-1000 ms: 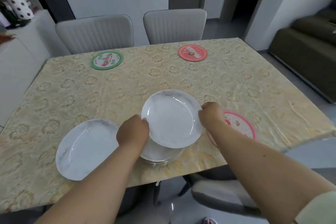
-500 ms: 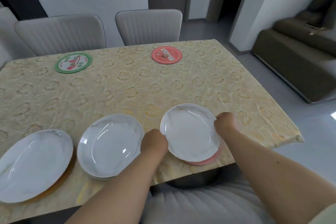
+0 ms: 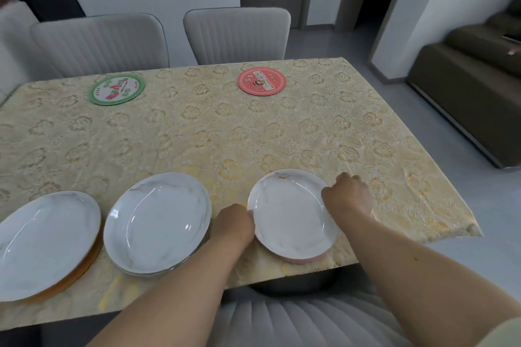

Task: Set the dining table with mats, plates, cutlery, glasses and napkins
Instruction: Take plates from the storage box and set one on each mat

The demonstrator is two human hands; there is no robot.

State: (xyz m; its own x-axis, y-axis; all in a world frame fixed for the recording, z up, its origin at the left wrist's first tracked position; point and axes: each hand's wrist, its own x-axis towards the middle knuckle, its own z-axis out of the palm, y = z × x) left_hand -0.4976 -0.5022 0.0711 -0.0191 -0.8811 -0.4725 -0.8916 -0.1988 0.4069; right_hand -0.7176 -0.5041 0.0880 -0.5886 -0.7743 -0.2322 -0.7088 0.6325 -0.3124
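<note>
Nearest, at lower centre, the left hand and right hand grip opposite rims of a white marbled plate lying on a pink round mat on the worktop. Left of it sit a plate stack and another plate. Farther back lie a green mat and a red mat.

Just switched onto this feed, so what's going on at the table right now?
A person is setting plates. Both hands, left hand and right hand, grip the rim of a white plate sitting on a pink mat. A stack of plates waits beside it. The green mat and red mat have no plates.
</note>
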